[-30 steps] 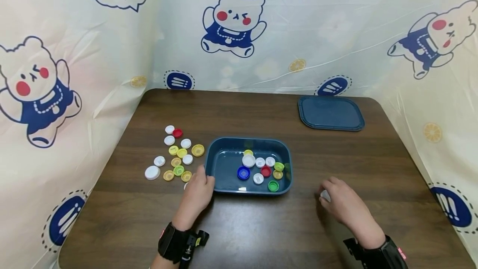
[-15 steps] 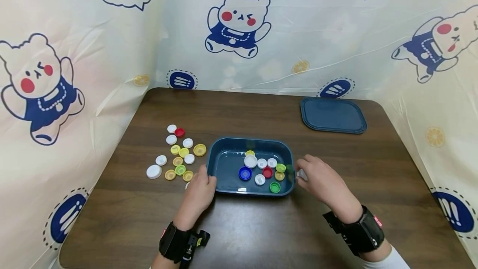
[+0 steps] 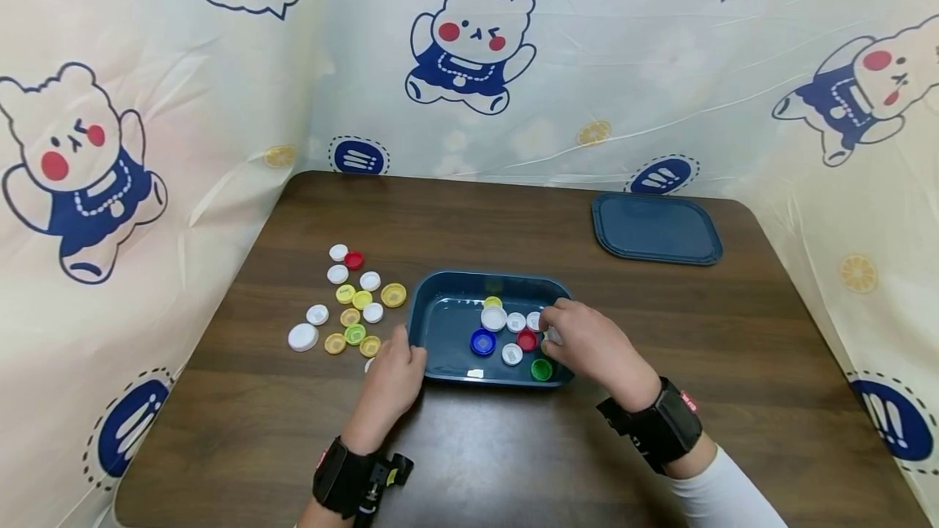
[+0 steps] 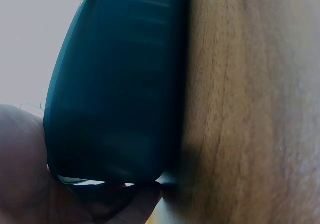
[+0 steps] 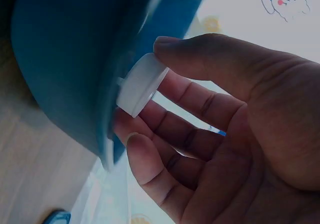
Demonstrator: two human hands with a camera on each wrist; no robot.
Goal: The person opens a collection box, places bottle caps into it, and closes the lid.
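My left hand [image 3: 394, 373] grips the left end of a dark blue tray [image 3: 447, 365]; in the left wrist view the thumb [image 4: 22, 159] and fingers lie about the tray's corner. Over the tray's right rim, my right hand [image 3: 597, 345] pinches a white bottle cap [image 5: 142, 84] between thumb and fingers. Several caps lie in the tray, among them a blue cap [image 3: 482, 342], a red cap [image 3: 526, 340], a green cap [image 3: 541, 370] and a large white cap [image 3: 494, 318]. The right hand hides part of the tray's right side.
Left of the tray several loose caps are spread on the wooden table [image 3: 484, 455], including a large white cap [image 3: 303, 337], a red cap [image 3: 354, 260] and a yellow cap [image 3: 393, 295]. A flat blue lid [image 3: 656, 228] lies at the back right. A printed curtain [image 3: 587, 39] hangs behind.
My right hand, holding the white bottle cap, has moved left from the table on the right to above the tray's right side. The left hand has stayed at the tray's left end.
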